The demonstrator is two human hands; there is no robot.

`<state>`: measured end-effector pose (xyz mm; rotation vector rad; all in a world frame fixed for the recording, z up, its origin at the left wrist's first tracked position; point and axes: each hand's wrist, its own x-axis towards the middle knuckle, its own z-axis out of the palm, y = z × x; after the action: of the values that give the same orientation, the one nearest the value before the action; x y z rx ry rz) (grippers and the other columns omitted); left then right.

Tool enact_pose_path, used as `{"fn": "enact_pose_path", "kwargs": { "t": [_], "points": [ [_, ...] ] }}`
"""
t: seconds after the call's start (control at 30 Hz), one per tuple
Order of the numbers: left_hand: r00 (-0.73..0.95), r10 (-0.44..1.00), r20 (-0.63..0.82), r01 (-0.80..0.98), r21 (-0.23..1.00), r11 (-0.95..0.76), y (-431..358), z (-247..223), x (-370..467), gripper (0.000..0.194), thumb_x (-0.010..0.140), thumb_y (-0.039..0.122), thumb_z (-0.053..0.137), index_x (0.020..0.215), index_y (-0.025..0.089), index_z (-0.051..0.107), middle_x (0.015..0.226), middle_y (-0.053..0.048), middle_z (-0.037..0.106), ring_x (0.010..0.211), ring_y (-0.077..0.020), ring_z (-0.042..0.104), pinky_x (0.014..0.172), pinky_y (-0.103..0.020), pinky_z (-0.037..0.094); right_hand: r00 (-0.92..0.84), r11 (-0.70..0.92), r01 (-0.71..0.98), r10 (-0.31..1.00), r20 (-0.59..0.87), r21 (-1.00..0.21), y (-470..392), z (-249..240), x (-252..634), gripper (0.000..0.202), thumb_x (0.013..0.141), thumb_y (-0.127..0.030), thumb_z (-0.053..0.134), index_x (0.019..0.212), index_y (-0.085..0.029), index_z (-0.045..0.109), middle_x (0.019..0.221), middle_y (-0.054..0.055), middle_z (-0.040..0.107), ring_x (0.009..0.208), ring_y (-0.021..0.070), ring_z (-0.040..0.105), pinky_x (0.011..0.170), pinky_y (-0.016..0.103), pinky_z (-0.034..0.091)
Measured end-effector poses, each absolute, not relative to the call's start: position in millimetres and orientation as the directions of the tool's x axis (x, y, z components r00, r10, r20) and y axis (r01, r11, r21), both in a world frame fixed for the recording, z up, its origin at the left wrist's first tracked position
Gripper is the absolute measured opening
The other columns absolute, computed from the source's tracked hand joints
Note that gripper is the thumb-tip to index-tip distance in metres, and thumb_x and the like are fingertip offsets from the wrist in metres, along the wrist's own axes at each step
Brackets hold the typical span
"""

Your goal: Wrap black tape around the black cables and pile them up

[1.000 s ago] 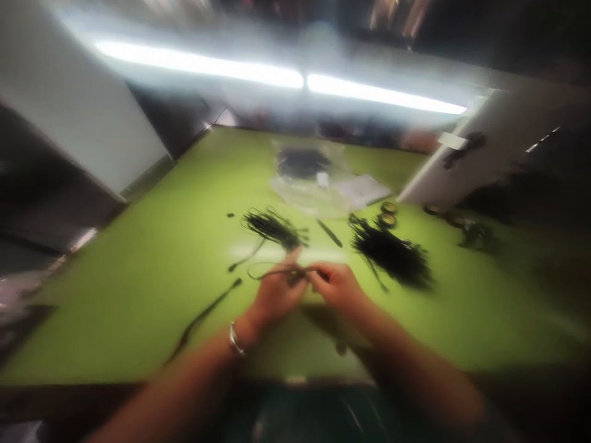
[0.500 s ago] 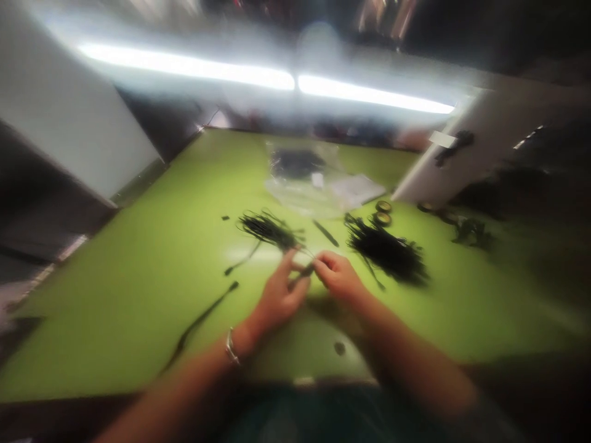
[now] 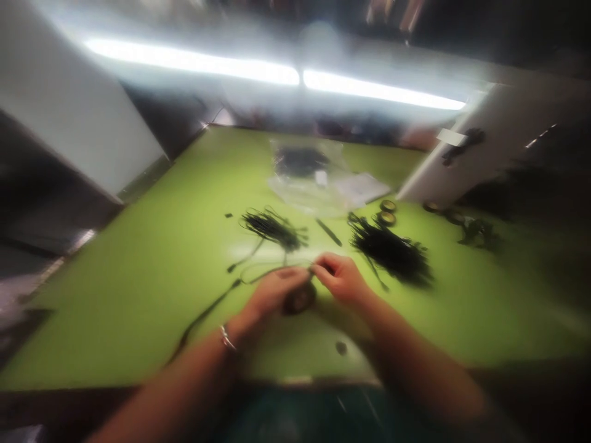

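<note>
My left hand (image 3: 279,290) is closed at the middle of the table, with a roll of black tape (image 3: 300,300) under its fingers. My right hand (image 3: 340,275) pinches at the left fingertips, where a thin black cable (image 3: 265,271) ends between the two hands. The cable loops out to the left behind my left hand. Blur and the fingers hide exactly how tape and cable meet. Beyond my left hand lies a loose bundle of thin black cables (image 3: 272,227). A thicker bundle of black cables (image 3: 392,249) rests to the right of my right hand.
A longer black cable (image 3: 203,315) lies at left. Behind the hands are a dark pen-like tool (image 3: 329,232), a clear plastic bag (image 3: 300,163) with dark contents and two tape rolls (image 3: 386,218). A white panel (image 3: 447,147) stands at right; a small dark piece (image 3: 341,348) is near the front edge.
My left hand has turned over and flattened, and the tape roll now shows below its fingers. A cable loop has come into sight left of the hands. The view has shifted slightly.
</note>
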<state>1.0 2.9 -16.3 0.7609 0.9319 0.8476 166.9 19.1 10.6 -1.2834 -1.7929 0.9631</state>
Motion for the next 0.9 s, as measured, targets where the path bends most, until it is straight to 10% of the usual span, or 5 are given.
{"fn": "enact_pose_path", "kwargs": {
  "t": [0.53, 0.9],
  "points": [
    [0.160, 0.950, -0.269, -0.266, 0.915, 0.304, -3, -5, 3, 0.025, 0.071, 0.038, 0.073, 0.067, 0.014, 0.066, 0.050, 0.002, 0.053, 0.040, -0.0058, 0.036, 0.039, -0.020, 0.025, -0.005, -0.085, 0.101, 0.996, -0.086, -0.991, 17, 20, 165, 0.029, 0.074, -0.045, 0.065, 0.070, -0.017, 0.062, 0.053, -0.003, 0.057, 0.040, 0.0068, 0.042, 0.037, 0.020, 0.034],
    [0.064, 0.964, -0.260, -0.318, 0.910, 0.266, 3, -13, 3, 0.023, 0.066, 0.032, 0.078, 0.066, 0.012, 0.065, 0.053, 0.002, 0.055, 0.045, -0.0068, 0.043, 0.043, -0.020, 0.032, -0.039, 0.014, 0.251, 0.999, 0.004, -0.968, -1, 17, 146, 0.024, 0.076, -0.029, 0.058, 0.055, -0.019, 0.052, 0.045, -0.005, 0.052, 0.040, 0.0069, 0.041, 0.043, 0.020, 0.035]
  ]
}}
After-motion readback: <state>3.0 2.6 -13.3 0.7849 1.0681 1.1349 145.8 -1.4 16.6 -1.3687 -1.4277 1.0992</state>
